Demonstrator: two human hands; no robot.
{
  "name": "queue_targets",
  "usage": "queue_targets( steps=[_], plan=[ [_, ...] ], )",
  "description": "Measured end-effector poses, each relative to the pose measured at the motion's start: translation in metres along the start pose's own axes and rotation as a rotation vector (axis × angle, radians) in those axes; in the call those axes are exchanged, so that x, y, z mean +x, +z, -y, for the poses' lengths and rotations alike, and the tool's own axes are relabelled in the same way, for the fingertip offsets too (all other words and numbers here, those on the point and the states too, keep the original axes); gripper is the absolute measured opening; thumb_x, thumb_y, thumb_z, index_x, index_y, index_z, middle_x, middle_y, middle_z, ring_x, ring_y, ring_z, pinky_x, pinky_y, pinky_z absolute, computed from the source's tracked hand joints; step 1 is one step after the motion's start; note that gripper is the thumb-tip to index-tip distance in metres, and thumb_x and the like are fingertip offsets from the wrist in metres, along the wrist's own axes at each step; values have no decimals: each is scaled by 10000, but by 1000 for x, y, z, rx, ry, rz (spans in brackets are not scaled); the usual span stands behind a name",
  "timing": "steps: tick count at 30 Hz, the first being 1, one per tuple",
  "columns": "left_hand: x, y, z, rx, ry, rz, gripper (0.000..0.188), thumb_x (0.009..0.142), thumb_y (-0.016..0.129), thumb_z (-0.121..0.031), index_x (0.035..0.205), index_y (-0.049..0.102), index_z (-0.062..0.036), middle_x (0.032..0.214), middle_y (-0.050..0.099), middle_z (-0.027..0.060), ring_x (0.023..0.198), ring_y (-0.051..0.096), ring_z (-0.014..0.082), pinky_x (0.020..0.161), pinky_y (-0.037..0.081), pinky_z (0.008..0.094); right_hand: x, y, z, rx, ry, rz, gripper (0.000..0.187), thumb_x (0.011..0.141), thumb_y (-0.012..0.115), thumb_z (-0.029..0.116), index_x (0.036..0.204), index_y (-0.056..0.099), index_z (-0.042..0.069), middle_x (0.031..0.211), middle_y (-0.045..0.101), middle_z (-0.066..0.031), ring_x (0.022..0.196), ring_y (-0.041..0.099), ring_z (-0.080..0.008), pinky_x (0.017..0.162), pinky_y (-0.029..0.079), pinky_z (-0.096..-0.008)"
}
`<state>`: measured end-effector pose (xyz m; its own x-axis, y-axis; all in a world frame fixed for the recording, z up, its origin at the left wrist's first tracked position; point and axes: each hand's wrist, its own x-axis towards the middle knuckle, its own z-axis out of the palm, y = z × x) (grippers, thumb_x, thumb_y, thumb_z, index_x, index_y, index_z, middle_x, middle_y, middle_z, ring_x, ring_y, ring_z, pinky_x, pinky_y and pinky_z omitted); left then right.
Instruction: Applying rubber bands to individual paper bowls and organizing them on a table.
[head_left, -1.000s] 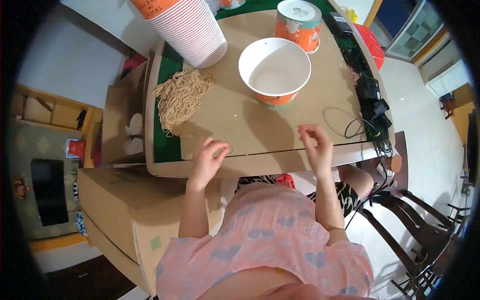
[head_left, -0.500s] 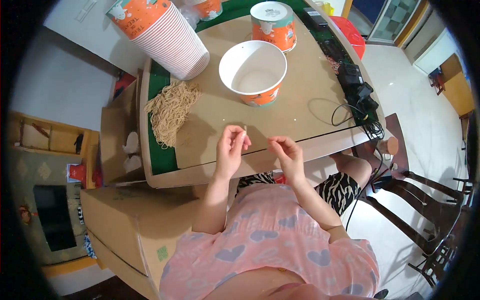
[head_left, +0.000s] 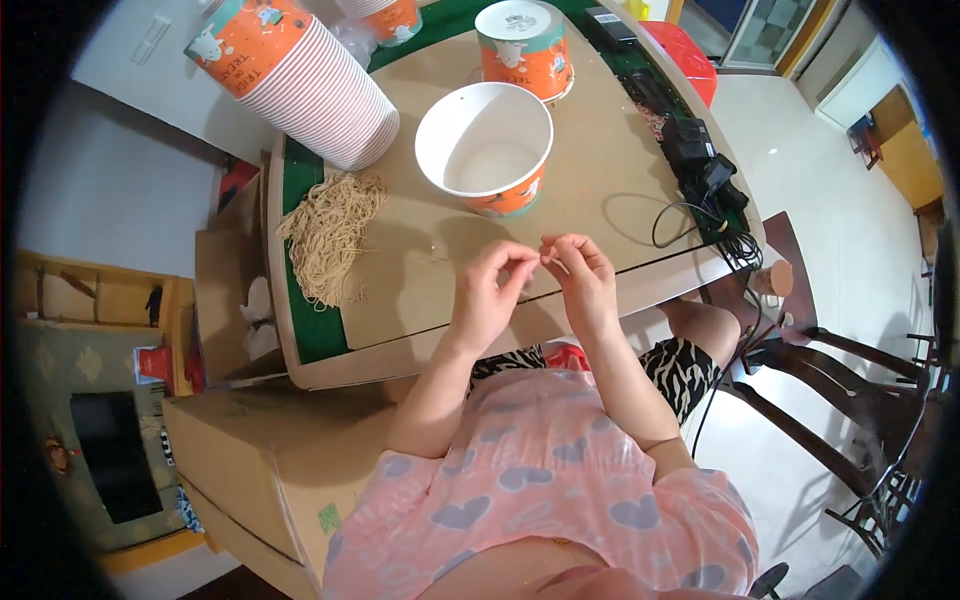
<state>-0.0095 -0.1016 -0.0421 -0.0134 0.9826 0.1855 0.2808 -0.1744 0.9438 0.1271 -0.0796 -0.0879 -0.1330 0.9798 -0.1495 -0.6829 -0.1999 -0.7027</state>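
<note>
My left hand (head_left: 488,298) and my right hand (head_left: 585,280) meet fingertip to fingertip above the near edge of the table. Both are closed in a pinch, and whatever lies between the fingers is too small to name. Just beyond them stands an upright paper bucket (head_left: 485,140), white inside and orange with a teal base outside. A tangled heap of beige string (head_left: 332,235) lies to the left. Behind the heap leans a tall nested stack of paper buckets (head_left: 320,105) with striped rims. One more bucket (head_left: 522,60) rests upside down at the back.
A brown cardboard sheet (head_left: 400,290) covers the green-edged table. Black adapters and cables (head_left: 700,165) run along the right edge. A large cardboard box (head_left: 230,450) stands at lower left, a dark wooden chair (head_left: 840,390) at right, and a red stool (head_left: 680,60) behind the table.
My hands, apart before, have come together at the fingertips. The left moved right, and the right hand rose slightly. The whole view has shifted a little.
</note>
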Motion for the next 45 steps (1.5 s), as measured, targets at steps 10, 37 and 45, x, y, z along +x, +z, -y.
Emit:
queue_targets(
  steps=[10, 37, 45],
  plan=[
    [13, -29, 13, 116, 58, -165, 85, 856, 634, 31, 932, 621, -7, 862, 634, 58, 743, 604, 140, 669, 485, 242, -9, -12, -13, -357, -63, -40, 114, 917, 608, 46, 1024, 627, 11, 978, 643, -13, 917, 589, -83, 854, 456, -231],
    [47, -35, -47, 863, 520, -79, 280, 768, 701, -19, 1023, 588, -46, 972, 620, 90, 920, 601, 286, 815, 494, 394, -12, -9, -9, -756, -127, 58, 84, 886, 644, 102, 911, 615, 28, 605, 482, 39, 568, 428, -29, 523, 374, -205],
    [91, -38, -27, 503, -106, 266, 140, 799, 653, -20, 932, 610, -8, 845, 689, 131, 749, 683, 217, 683, 535, 323, 17, 1, 0, -532, -178, -128, 105, 911, 647, 124, 919, 611, 26, 767, 555, 58, 663, 465, -21, 591, 380, -182]
  ],
)
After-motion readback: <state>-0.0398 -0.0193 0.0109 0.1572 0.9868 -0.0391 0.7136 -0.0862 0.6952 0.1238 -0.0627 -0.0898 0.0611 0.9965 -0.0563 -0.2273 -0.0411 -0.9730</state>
